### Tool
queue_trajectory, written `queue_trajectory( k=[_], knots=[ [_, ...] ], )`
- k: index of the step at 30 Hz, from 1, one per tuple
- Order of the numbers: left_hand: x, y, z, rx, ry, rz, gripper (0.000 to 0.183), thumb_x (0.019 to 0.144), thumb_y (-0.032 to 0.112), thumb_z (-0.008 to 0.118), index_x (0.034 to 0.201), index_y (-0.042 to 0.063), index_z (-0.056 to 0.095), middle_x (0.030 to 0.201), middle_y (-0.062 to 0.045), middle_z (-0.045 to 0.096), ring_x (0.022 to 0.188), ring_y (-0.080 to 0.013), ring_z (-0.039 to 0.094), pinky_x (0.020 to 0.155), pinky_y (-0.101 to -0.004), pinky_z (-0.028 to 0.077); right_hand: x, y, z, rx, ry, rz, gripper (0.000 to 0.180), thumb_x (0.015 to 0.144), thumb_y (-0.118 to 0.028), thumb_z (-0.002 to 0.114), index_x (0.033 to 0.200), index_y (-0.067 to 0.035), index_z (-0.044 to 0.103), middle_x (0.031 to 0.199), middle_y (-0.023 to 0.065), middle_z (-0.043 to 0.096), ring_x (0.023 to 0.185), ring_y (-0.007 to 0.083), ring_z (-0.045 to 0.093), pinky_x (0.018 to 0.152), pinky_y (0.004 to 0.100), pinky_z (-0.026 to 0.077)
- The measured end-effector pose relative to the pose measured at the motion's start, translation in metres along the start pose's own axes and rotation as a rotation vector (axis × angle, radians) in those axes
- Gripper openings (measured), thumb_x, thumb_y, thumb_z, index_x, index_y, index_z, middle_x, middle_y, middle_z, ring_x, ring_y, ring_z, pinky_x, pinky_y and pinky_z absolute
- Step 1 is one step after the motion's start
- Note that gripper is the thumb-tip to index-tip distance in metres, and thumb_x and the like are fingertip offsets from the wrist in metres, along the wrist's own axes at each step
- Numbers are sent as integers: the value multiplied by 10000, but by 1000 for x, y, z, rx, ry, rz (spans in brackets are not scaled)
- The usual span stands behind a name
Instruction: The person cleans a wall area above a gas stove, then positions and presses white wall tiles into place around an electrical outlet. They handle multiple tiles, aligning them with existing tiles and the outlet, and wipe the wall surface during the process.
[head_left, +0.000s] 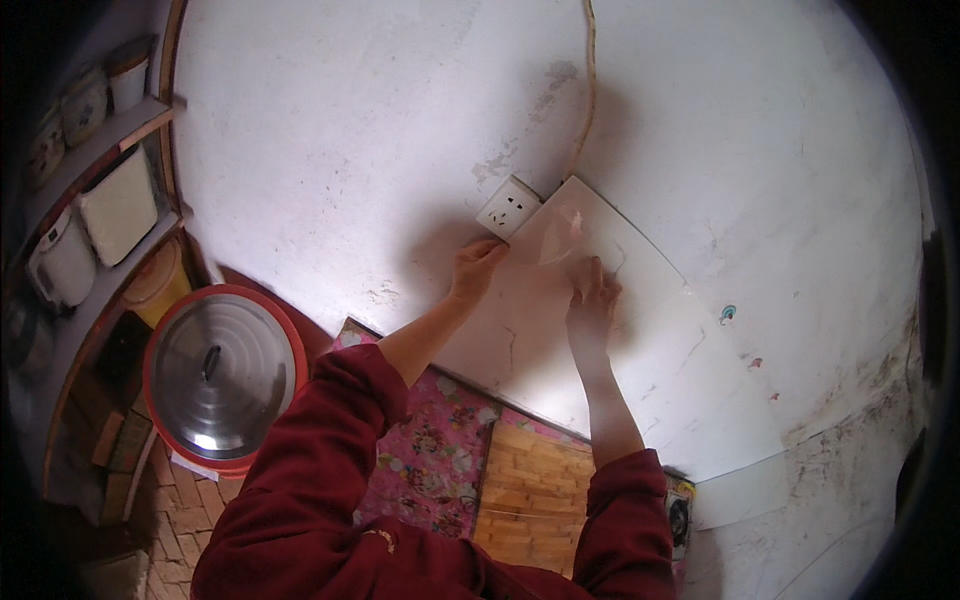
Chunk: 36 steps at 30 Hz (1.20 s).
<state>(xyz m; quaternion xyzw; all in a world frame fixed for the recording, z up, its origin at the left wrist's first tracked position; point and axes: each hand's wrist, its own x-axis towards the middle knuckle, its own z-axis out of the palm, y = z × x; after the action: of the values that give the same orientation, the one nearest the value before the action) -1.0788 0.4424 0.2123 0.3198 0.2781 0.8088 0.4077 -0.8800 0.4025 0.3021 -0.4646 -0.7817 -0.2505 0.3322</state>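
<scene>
A glossy white marble-patterned sheet (547, 330) lies against the wall, its upper corner beside a white wall socket (510, 207). My left hand (478, 264) is just below the socket, thumb and fingers closed at the sheet's left edge. Against the sheet's face, right of the socket, rests my right hand (594, 304) with its fingers apart. It holds nothing, and haze blurs its outline. A shadow surrounds each hand.
Below are a pink floral cover (431, 442) and a bamboo board (532, 495). At left stand a red tub with a metal lid (225, 375) and shelves (112, 157) of containers. A cable (591, 90) runs down the wall. A stove (679, 517) shows partly at lower right.
</scene>
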Motion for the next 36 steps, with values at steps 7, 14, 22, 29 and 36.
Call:
queue_trajectory(
  k=[7, 14, 22, 29, 36],
  knots=[
    [5, -2, -4, 154, 4, 70, 228, 869, 209, 711, 973, 10, 751, 833, 2, 690, 757, -79, 584, 660, -237, 448, 57, -44, -36, 29, -119, -168, 577, 934, -59, 559, 1459, -256, 423, 1244, 182, 457, 1125, 358, 499, 942, 440, 458],
    [-3, 8, -1, 71, 15, 9, 232, 864, 218, 710, 959, 10, 749, 812, 1, 689, 739, -79, 584, 643, -236, 445, 111, -75, -56, -76, -193, -252, 520, 931, -120, 566, 1406, -313, 480, 1112, 122, 516, 1008, 323, 581, 782, 445, 545],
    [3, -6, 2, 42, 22, 32, 205, 858, 212, 714, 919, 21, 753, 801, 16, 686, 728, -71, 589, 634, -236, 458, 135, -78, -45, -269, -125, -426, 296, 910, -175, 602, 1201, -224, 612, 998, 73, 558, 906, 280, 644, 701, 407, 573],
    [1, -6, 2, 63, 7, 25, 220, 863, 225, 709, 925, 18, 753, 811, 0, 700, 739, -77, 604, 649, -244, 475, 142, -81, -37, -292, -90, -498, 123, 888, -178, 615, 1009, -161, 622, 966, 44, 569, 893, 261, 652, 685, 393, 573],
    [-3, 2, 1, 111, 45, 15, 233, 866, 238, 705, 942, 23, 756, 793, -5, 699, 725, -76, 601, 638, -245, 474, 160, -83, -39, -326, -278, -511, 182, 890, -139, 574, 1029, -166, 689, 932, 93, 641, 891, 280, 668, 703, 403, 563]
  ],
)
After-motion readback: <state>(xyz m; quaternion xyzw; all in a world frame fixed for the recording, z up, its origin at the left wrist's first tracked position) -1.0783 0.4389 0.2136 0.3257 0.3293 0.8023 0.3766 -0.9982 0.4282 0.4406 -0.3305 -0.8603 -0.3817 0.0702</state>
